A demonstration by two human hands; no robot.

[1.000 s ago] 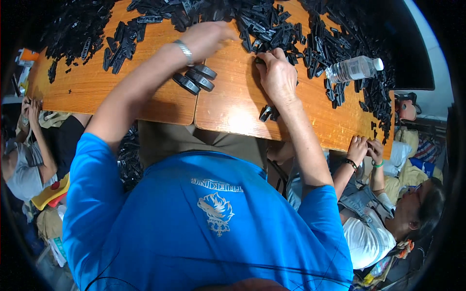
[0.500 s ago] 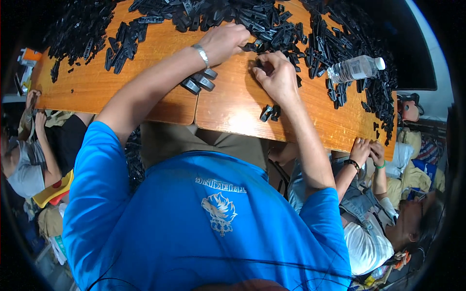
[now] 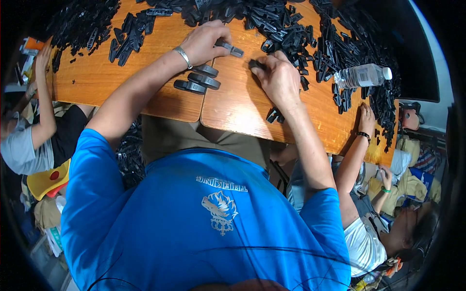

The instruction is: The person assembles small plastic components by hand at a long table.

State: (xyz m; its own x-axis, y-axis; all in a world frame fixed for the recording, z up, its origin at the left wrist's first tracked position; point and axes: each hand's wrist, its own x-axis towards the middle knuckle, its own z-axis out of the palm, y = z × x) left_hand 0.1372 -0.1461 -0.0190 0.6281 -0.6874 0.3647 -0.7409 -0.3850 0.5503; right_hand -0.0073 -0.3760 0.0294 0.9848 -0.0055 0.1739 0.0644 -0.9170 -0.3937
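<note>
My left hand, with a silver bracelet at its wrist, is over the wooden table. Its fingers pinch a flat, dark grey plastic piece that points right. Across from it, my right hand is closed on a small black plastic piece, partly hidden by the fingers. The two pieces are apart. Below my left wrist lie three rounded black plastic parts close together. Small black pieces rest beside my right wrist, near the table's front edge.
Heaps of black plastic pieces cover the far side, with more at the far left. A clear bottle lies on its side on the right heap. One person's hand is at the right edge, another's at the left.
My left hand has drawn left from the heap, and the grey piece now shows in it. My right hand has turned slightly, its black piece showing more. Both neighbours' arms have shifted.
</note>
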